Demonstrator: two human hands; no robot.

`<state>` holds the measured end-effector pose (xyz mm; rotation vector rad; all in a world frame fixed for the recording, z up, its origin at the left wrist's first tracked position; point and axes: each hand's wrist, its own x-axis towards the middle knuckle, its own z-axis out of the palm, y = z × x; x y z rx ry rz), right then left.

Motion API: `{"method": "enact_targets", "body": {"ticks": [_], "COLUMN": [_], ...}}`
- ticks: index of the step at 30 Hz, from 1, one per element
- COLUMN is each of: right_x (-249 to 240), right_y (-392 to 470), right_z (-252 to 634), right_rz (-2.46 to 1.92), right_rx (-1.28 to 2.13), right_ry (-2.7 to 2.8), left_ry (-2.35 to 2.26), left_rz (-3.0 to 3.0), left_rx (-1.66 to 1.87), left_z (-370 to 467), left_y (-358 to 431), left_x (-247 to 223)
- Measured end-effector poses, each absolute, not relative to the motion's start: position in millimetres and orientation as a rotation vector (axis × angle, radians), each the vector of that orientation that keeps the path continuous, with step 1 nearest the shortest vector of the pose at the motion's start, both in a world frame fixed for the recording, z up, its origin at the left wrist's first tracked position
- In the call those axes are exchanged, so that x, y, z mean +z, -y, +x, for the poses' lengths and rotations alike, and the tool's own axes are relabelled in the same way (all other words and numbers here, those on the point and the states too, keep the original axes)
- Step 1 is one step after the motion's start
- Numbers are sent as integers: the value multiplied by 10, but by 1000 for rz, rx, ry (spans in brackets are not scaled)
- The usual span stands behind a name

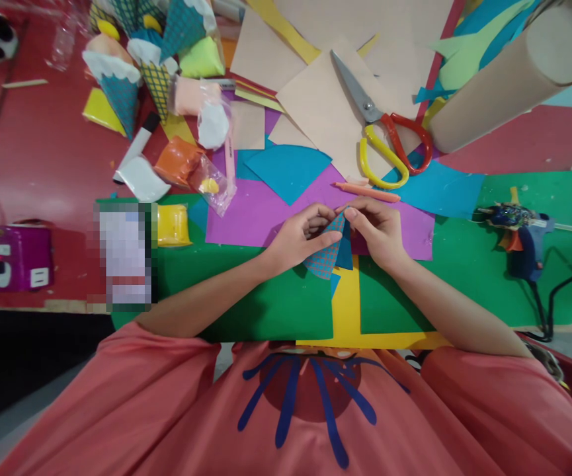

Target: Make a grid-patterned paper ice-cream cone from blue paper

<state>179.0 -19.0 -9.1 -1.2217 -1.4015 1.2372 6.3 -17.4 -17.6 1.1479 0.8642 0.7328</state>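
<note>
Between my two hands is a small blue paper cone [327,256] with a reddish grid pattern, its pointed end up and away from me. My left hand [301,239] is closed around its side, thumb lying along the paper. At the tip, my right hand [372,228] pinches the cone between thumb and finger. A plain darker blue piece of paper [346,251] shows just right of the cone; whether it is part of it I cannot tell. Just beyond my hands lie an orange marker [369,192] and a blue fan-shaped paper piece [290,168].
Open scissors [369,109] rest on beige sheets [310,92]. A glue gun [526,244] with a cord lies right, below a beige paper roll [508,79]. Finished paper cones [120,92], clay packets [179,162] and a pixelated object [125,254] are left. Green sheets [266,304] cover the near edge.
</note>
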Motion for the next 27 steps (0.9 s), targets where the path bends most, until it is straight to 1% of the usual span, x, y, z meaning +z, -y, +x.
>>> {"method": "enact_targets", "body": {"ticks": [20,27], "right_x": [-77,-76], "right_y": [177,183], "right_z": [1775,1772], "right_rz": [-1183,-1233], "right_rx": [1270,1292], "right_ry": [1378,1356], "left_ry": [-890,-909], "left_rz": [1173,1199], "left_rx": [747,740], "left_z": [67,66], "left_y": [174,175], "left_x": [-205,-208]}}
